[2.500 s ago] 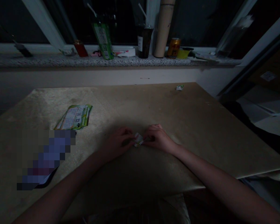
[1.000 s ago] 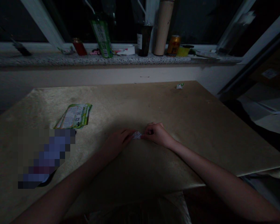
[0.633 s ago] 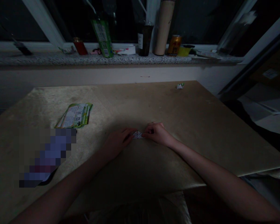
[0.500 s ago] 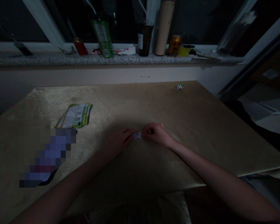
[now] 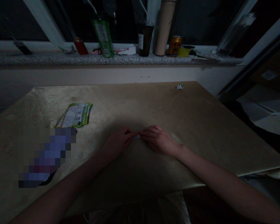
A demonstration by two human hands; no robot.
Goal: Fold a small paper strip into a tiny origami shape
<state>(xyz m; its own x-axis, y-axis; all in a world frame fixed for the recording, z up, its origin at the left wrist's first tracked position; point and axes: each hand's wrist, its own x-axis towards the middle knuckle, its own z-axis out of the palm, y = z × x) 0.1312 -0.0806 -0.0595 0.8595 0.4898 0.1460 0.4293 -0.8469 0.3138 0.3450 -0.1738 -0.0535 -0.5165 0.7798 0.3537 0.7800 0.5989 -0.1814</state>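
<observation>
Head view is showing both hands meeting at the middle of the counter (image 5: pixel 200 124), which is lying in dim light. The left hand (image 5: pixel 118 143) is resting low on the surface, its fingertips closing on the left edge of a small folded paper piece (image 5: pixel 137 136). The right hand (image 5: pixel 157 140) is lying flatter, its fingers extending over the right part of the piece and pressing it down against the counter. Only a pale sliver of the paper is showing between the two grips; how firmly either grip is closing on it cannot be told in this light. Judging by its compact size, the piece is already folded several times over, and the pressing is probably setting a crease; whether further folds remain cannot be told. A stack of green printed leaflets (image 5: pixel 75 115) is lying well apart to the left. A small crumpled scrap (image 5: pixel 180 86) is sitting near the far edge. Bottles and a can (image 5: pixel 174 46) are standing on the window sill (image 5: pixel 49 59) beyond.
</observation>
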